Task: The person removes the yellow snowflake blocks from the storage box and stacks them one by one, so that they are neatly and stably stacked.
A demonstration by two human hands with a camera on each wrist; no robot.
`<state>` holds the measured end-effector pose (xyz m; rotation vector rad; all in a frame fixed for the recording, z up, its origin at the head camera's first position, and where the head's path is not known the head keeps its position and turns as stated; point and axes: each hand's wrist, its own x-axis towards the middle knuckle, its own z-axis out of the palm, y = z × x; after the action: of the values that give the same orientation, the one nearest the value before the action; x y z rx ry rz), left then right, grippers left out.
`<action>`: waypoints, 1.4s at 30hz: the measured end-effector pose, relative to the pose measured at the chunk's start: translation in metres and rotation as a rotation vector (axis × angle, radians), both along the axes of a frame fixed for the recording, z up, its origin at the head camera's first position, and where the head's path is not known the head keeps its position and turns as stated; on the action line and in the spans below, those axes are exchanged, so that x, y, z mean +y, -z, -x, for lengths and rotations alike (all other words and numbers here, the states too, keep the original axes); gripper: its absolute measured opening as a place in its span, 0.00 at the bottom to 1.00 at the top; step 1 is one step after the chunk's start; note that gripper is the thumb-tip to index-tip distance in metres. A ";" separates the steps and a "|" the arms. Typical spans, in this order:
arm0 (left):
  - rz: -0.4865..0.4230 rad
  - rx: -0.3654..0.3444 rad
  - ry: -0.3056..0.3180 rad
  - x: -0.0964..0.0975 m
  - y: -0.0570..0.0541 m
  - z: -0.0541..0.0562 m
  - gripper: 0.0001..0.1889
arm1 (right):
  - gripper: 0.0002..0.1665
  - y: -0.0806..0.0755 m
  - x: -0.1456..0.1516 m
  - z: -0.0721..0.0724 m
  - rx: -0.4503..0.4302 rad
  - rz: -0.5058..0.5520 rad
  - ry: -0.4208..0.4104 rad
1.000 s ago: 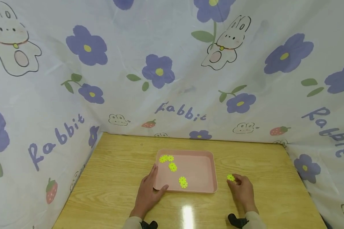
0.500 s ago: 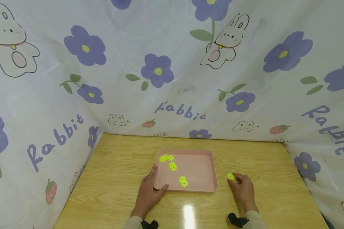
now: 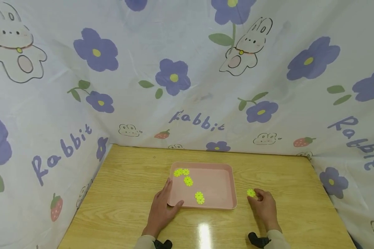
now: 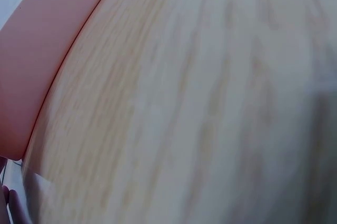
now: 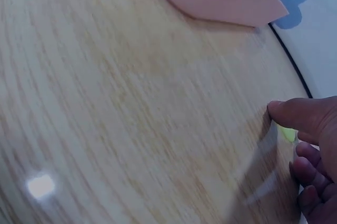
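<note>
A shallow pink tray [image 3: 213,186] with rounded corners is lying flat on the tabletop [image 3: 127,197], long sides running roughly along the far edge, its left edge and near-left corner touching the left hand [image 3: 161,207]. Inside, bright yellow notched discs [image 3: 200,200] are lying in overlapping groups: by the far-left corner, just nearer than that, and by the near edge. Beyond the tray's right edge, a matching disc [image 3: 250,193] is showing its face, pinched in the right hand [image 3: 264,207].

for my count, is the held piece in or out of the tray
Out: the right hand pinches the yellow piece beside the tray.
</note>
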<state>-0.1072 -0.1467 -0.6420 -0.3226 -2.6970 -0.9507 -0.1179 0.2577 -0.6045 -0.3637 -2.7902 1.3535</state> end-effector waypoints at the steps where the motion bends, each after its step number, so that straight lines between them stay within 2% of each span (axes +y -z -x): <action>1: 0.000 0.000 0.001 0.000 0.000 0.000 0.48 | 0.29 -0.001 -0.001 0.000 0.005 -0.002 -0.001; 7: -0.003 0.020 0.005 -0.001 0.002 0.001 0.49 | 0.28 -0.010 -0.010 0.000 0.122 -0.024 0.043; 13: -0.012 0.013 0.002 -0.001 0.004 0.002 0.49 | 0.24 -0.033 -0.031 0.013 0.227 0.000 0.041; 17: 0.001 0.018 0.001 -0.001 0.004 0.002 0.49 | 0.23 -0.042 -0.056 0.024 0.263 0.040 -0.031; 22: -0.010 0.016 0.006 -0.002 0.002 0.001 0.49 | 0.19 -0.036 -0.094 0.028 0.301 0.033 -0.167; 26: -0.026 0.003 0.004 -0.001 0.002 0.000 0.49 | 0.17 -0.023 -0.120 0.027 0.297 -0.025 -0.281; 32: -0.038 0.003 0.010 0.001 0.001 -0.001 0.49 | 0.19 -0.009 -0.142 0.020 0.137 0.055 -0.436; 36: -0.032 0.003 0.011 0.001 0.000 -0.001 0.49 | 0.22 -0.007 -0.150 0.020 0.078 0.043 -0.492; 42: -0.022 -0.002 0.008 -0.001 0.001 0.000 0.49 | 0.22 -0.010 -0.155 0.022 0.088 0.011 -0.533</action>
<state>-0.1073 -0.1473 -0.6430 -0.3288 -2.6871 -0.9822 -0.1398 0.1023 -0.5946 0.4658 -2.9184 1.4122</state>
